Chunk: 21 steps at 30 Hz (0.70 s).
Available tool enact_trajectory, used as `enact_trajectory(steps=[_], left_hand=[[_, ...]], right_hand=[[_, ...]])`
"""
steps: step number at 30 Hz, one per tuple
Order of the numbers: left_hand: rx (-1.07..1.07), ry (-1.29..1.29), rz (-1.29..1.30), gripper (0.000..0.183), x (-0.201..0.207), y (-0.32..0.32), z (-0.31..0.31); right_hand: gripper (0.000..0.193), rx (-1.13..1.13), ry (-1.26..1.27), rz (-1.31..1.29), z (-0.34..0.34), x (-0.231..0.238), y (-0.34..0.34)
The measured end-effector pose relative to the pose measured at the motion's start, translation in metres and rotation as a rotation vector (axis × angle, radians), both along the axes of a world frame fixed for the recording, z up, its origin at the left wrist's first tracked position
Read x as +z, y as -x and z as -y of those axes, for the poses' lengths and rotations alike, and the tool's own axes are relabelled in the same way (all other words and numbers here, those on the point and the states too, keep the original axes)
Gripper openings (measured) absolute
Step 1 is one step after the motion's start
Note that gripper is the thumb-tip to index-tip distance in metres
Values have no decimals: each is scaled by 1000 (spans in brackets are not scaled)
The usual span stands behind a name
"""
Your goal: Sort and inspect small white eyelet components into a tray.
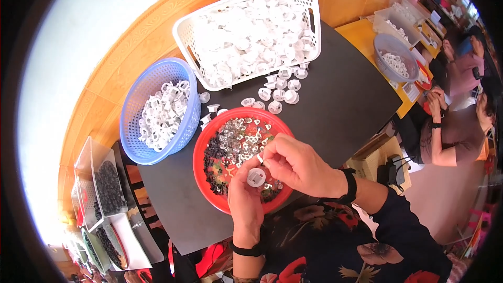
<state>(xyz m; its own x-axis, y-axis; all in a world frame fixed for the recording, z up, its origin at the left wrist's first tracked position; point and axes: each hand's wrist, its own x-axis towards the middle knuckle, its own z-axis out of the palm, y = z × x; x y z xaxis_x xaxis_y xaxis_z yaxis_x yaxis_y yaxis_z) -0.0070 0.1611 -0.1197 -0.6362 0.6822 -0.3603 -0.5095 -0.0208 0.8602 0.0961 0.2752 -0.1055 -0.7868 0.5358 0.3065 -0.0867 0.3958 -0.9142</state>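
Note:
My left hand [244,197] is closed on a round white plastic part [256,177], its flat face turned up, over the near side of a red tray [198,170]. Close by, my right hand [299,166] pinches a small white piece [260,159], and the fingertips of both hands nearly meet there. Below them the tray holds small black pieces [214,153], small clear pieces [229,135] and small white-and-metal fittings [252,140]. Several round white parts [275,107] like the held one lie loose on the dark table beyond the tray.
A white basket [181,29] heaped with white parts stands at the back. The blue basket [128,120] on the left holds white ring-like pieces. Lower left are clear bins [83,191] with black pieces. At right, people sit by a yellow table [361,29] with a grey basin [382,55].

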Motion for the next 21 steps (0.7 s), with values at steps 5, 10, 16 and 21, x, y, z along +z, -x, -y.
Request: enact_trajectory(steps=[5, 10, 16, 21], left_hand=[[-217, -247, 223, 46, -1, 10, -1], [-209, -319, 234, 50, 4, 7, -7], [-174, -360, 224, 45, 2, 7, -6], [-119, -338, 200, 43, 5, 1, 2]], right_hand=[[12, 36, -48, 8, -3, -5, -2], [13, 2, -18, 25, 0, -3, 0], [17, -88, -286, 8, 5, -7, 5], [17, -134, -445, 27, 14, -8, 6]])
